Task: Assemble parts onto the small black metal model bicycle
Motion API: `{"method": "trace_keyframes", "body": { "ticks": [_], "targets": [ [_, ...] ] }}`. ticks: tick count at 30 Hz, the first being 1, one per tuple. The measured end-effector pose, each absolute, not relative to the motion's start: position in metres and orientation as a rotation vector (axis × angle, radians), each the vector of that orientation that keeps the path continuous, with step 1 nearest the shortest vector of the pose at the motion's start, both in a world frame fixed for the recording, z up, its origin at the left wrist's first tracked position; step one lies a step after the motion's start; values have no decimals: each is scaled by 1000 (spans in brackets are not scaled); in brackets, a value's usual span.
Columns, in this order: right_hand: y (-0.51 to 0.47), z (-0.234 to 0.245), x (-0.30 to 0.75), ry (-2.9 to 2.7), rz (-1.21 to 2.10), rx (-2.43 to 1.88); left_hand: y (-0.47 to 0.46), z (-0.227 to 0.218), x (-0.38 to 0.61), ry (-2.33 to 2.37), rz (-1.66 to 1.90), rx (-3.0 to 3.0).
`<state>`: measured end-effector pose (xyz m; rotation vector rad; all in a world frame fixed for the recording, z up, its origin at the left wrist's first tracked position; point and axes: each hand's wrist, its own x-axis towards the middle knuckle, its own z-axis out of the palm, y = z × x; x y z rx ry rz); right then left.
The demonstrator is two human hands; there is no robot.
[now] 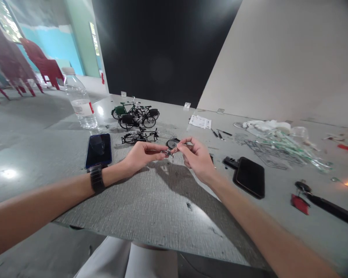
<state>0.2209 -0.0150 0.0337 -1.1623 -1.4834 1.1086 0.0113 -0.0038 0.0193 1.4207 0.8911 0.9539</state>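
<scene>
My left hand [145, 154] and my right hand [195, 158] meet above a grey textured tabletop [159, 197]. Their fingertips pinch a tiny metal model part [168, 153], too small to make out in detail. Just beyond my right fingers lies a small black model wheel [172, 143]. A finished miniature black bicycle [140, 136] stands a little farther off, nearest my left hand. A black phone [98, 150] lies left of my left wrist, which wears a black watch [97, 179]. Another black phone [248, 177] lies right of my right hand.
Several more miniature bicycles [136, 115] stand at the back, next to a plastic water bottle [80, 102]. To the right lie a parts frame [274, 152], plastic bags [284, 139], paper instructions [200, 122], small tools [220, 134] and a black-handled tool [327, 204]. Red chairs [43, 63] stand at the far left.
</scene>
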Motion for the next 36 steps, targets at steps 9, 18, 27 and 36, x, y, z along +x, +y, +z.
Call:
{"method": "trace_keyframes", "body": {
  "ticks": [9, 18, 27, 36],
  "targets": [
    [-16, 32, 221, -1573, 1005, -1181, -1, 14, 9, 848, 949, 1483],
    [-16, 32, 219, -1475, 929, -1274, -2, 16, 9, 876, 934, 1479],
    [-14, 31, 218, -1316, 1016, -1262, 0, 12, 10, 859, 961, 1478],
    [-10, 25, 222, -1612, 754, -1406, 3, 7, 9, 843, 1031, 1472]
  ]
}}
